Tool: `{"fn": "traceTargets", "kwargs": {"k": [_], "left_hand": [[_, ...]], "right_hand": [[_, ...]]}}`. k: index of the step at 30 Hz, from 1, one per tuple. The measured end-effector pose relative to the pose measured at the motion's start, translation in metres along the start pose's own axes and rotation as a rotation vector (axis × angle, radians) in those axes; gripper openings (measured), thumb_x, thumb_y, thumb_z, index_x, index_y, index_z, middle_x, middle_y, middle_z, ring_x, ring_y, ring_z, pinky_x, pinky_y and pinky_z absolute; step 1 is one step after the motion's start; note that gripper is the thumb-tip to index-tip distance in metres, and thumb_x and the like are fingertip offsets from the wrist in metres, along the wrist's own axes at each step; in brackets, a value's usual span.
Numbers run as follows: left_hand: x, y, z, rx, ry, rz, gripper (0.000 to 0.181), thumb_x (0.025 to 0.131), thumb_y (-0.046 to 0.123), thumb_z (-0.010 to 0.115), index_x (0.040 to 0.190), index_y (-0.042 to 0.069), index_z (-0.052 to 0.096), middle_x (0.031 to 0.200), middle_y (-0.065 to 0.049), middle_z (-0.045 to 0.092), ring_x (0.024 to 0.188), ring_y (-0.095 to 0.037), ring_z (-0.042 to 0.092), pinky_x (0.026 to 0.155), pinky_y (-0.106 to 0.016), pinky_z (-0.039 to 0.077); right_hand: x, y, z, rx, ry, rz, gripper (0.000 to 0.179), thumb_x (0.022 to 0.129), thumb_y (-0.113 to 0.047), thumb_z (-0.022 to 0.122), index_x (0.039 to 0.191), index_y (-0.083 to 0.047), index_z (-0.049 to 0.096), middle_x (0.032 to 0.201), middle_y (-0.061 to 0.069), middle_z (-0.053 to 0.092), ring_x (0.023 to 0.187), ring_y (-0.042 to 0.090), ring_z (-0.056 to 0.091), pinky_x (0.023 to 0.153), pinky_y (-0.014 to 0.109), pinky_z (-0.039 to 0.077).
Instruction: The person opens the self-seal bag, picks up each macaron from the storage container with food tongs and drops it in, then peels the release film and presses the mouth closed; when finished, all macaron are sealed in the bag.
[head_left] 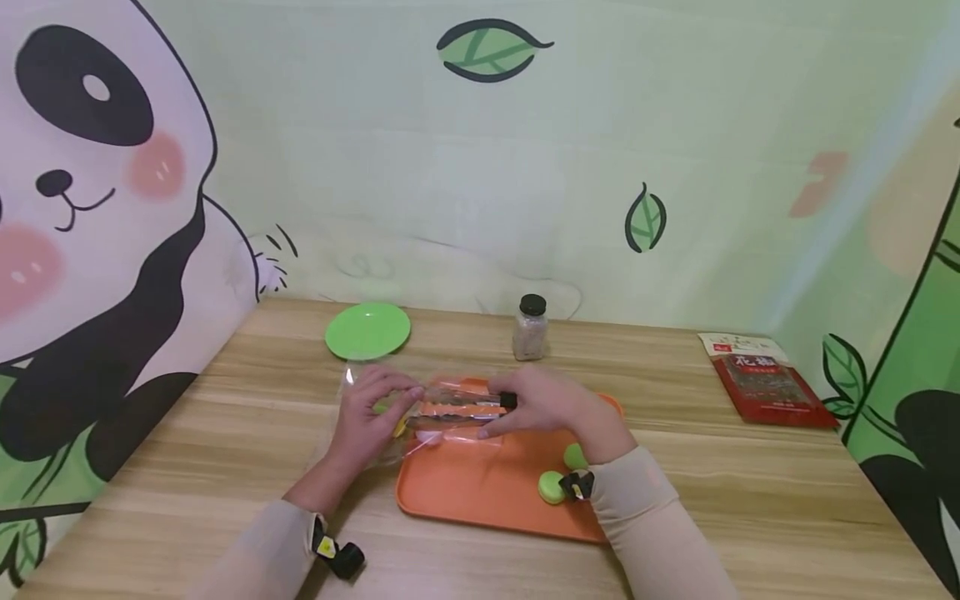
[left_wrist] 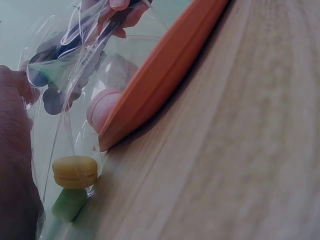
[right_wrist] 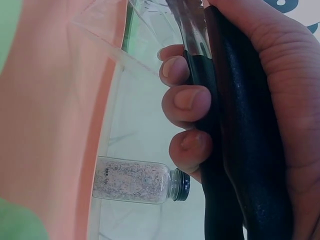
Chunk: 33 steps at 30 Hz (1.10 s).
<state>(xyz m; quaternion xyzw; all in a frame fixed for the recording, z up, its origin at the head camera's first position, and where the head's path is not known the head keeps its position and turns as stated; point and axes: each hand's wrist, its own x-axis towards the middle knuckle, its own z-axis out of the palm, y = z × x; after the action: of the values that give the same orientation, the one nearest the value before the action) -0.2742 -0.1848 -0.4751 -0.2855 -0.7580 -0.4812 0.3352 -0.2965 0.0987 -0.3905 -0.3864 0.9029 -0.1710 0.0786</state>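
At the far left of the wooden table (head_left: 187, 483), a green plate (head_left: 367, 331) lies beyond the left hand (head_left: 367, 423), whose thumb and forefinger pinch the edge of a clear plastic bag (left_wrist: 66, 127). Low in the bag, a yellow macaron (left_wrist: 75, 171) rests against a green piece (left_wrist: 69, 204). Next comes an orange tray (head_left: 487, 500), a pink macaron (head_left: 429, 437) at its left edge; whether film covers it is unclear. The right hand (head_left: 551, 408) is curled firmly round black-handled tongs (right_wrist: 245, 115), their scalloped ends showing through the film. Those edges could snag or tear the thin plastic if pulled sideways, and a slackened pinch might let the bag's mouth collapse. Near the right wrist, two green macarons (head_left: 551, 487) on the tray could be knocked by the forearm. Behind stands a capped jar (head_left: 530, 333); far right, a red packet (head_left: 772, 383).
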Motion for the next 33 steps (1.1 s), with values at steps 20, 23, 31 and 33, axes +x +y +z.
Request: {"fn": "traceTargets", "kwargs": {"k": [20,23,31,33], "left_hand": [[-0.003,0.004,-0.001,-0.012,-0.025,-0.048,0.014,0.087,0.005,0.079,0.093,0.018,0.076,0.094,0.007,0.071,0.096,-0.017,0.058,0.086,-0.028,0.044],[-0.003,0.004,-0.002,-0.014,-0.029,-0.059,0.012,0.088,0.007,0.078,0.093,0.018,0.076,0.094,0.008,0.071,0.097,-0.017,0.058,0.087,-0.028,0.044],[0.001,0.003,-0.002,0.003,-0.026,-0.042,0.011,0.088,0.007,0.078,0.093,0.016,0.077,0.094,0.007,0.071,0.095,-0.017,0.058,0.085,-0.028,0.044],[0.000,0.004,-0.003,0.001,-0.025,-0.035,0.012,0.087,0.006,0.078,0.093,0.016,0.077,0.093,0.007,0.071,0.095,-0.017,0.059,0.085,-0.028,0.044]], "right_hand": [[-0.006,0.001,-0.003,0.039,0.002,0.001,0.038,0.081,-0.059,0.078,0.090,-0.026,0.062,0.074,-0.011,0.054,0.068,0.007,0.053,0.058,0.025,0.043],[-0.007,0.001,-0.005,0.033,0.007,0.002,0.039,0.081,-0.058,0.078,0.092,-0.023,0.064,0.075,-0.010,0.057,0.069,0.008,0.054,0.059,0.026,0.043],[-0.010,0.003,-0.008,0.029,0.019,-0.010,0.039,0.080,-0.056,0.080,0.089,-0.023,0.061,0.073,-0.010,0.053,0.067,0.008,0.052,0.057,0.025,0.041],[-0.012,0.004,-0.008,0.027,0.018,-0.019,0.041,0.081,-0.056,0.079,0.089,-0.020,0.061,0.071,-0.010,0.050,0.065,0.007,0.051,0.055,0.025,0.039]]}}
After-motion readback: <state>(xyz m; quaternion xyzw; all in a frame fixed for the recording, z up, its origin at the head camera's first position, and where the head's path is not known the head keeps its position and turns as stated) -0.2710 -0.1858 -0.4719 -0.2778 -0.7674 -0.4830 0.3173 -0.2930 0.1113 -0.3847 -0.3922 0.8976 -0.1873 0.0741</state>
